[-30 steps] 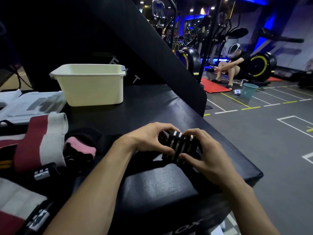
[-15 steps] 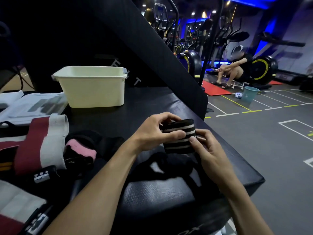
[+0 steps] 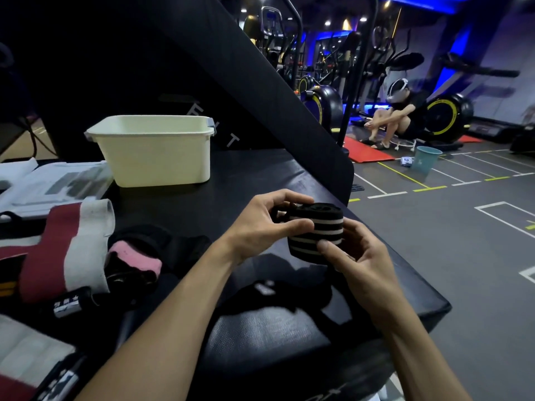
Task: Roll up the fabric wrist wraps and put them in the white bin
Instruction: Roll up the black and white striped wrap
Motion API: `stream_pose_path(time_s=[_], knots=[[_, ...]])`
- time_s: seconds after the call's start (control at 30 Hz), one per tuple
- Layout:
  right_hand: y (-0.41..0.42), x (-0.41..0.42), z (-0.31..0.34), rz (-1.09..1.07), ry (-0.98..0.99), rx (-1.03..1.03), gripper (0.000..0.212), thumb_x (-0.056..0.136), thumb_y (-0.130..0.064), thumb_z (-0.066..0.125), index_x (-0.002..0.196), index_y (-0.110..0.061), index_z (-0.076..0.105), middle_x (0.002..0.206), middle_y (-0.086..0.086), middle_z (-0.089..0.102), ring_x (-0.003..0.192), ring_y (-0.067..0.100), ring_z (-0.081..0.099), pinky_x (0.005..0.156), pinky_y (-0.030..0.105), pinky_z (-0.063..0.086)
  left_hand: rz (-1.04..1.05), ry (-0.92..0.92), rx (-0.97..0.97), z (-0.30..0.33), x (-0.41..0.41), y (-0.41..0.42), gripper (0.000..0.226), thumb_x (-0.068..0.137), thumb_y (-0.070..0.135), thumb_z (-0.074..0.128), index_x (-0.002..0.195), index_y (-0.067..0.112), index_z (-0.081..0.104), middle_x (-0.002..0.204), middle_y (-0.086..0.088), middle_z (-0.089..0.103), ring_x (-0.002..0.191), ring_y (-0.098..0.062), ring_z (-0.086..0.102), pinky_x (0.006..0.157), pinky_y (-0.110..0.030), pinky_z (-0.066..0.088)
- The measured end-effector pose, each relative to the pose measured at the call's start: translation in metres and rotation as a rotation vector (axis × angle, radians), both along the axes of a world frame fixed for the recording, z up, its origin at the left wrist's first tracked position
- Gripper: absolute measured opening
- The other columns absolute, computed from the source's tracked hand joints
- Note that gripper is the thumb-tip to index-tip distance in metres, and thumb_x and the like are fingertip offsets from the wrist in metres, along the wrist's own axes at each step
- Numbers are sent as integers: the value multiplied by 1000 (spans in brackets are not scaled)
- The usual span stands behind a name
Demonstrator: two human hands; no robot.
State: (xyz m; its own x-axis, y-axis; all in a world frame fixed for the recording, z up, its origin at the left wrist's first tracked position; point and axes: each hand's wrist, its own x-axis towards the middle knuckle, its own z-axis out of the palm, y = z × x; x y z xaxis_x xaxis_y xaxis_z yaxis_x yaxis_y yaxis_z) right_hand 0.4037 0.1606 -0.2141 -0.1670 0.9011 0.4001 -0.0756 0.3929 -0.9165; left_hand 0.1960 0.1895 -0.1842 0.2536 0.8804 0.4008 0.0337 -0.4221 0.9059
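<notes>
A rolled black wrist wrap with white stripes (image 3: 317,231) stands upright just above the black padded box (image 3: 231,180). My left hand (image 3: 266,219) grips its left side, thumb across the front and fingers behind. My right hand (image 3: 357,261) holds its right and lower side, thumb pressed on the stripes. The white bin (image 3: 153,151) stands at the back left of the box, well apart from the roll; its inside is hidden. More wraps lie at the left: a maroon and white one (image 3: 66,244) and a black and pink one (image 3: 136,257).
Papers (image 3: 55,183) lie left of the bin. A slanted black pad (image 3: 260,82) rises behind the box. The box's right edge drops to the gym floor (image 3: 463,256). Far right, a person (image 3: 402,117) sits by exercise bikes, near a teal bucket (image 3: 427,159).
The roll has been lifted off the box and turned from lying on its side to standing upright. Both hands rose with it and shifted their hold.
</notes>
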Motion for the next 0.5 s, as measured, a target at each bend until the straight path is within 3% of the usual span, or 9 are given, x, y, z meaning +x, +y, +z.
stream_pose_path(time_s=[0.13, 0.27, 0.33, 0.4, 0.5], knots=[[-2, 1, 1, 12, 42, -26, 48, 82, -15, 80, 125, -6, 60, 112, 11, 75, 108, 25, 71, 88, 31, 58, -44, 7, -21, 1, -4, 1, 46, 83, 18, 83, 127, 14, 68, 114, -21, 72, 103, -27, 69, 96, -42, 56], [-5, 0, 2, 99, 49, -55, 45, 86, -18, 72, 128, -6, 59, 120, 17, 71, 116, 34, 67, 101, 54, 52, -16, -52, -45, 0, -3, 0, 63, 67, 49, 92, 121, 25, 71, 104, -6, 71, 95, -23, 70, 86, -37, 58], [-7, 2, 3, 154, 68, -89, 47, 89, -23, 72, 130, -5, 58, 124, 21, 69, 119, 40, 65, 105, 62, 46, -23, -93, -67, -2, 1, 0, 73, 61, 58, 91, 119, 19, 70, 106, -8, 71, 95, -27, 70, 82, -39, 59], [-9, 4, 5, 195, 76, -111, 52, 89, -31, 73, 131, -4, 57, 127, 22, 67, 121, 41, 63, 107, 64, 43, -47, -117, -75, -4, 5, -1, 81, 60, 61, 90, 119, 10, 68, 110, -13, 71, 99, -30, 69, 82, -39, 59], [-9, 6, 6, 215, 73, -117, 49, 90, -28, 72, 130, -3, 58, 127, 23, 66, 122, 41, 62, 109, 64, 42, -91, -149, -98, -4, 8, -3, 84, 58, 62, 90, 117, 6, 68, 106, -11, 71, 101, -27, 69, 82, -35, 58]])
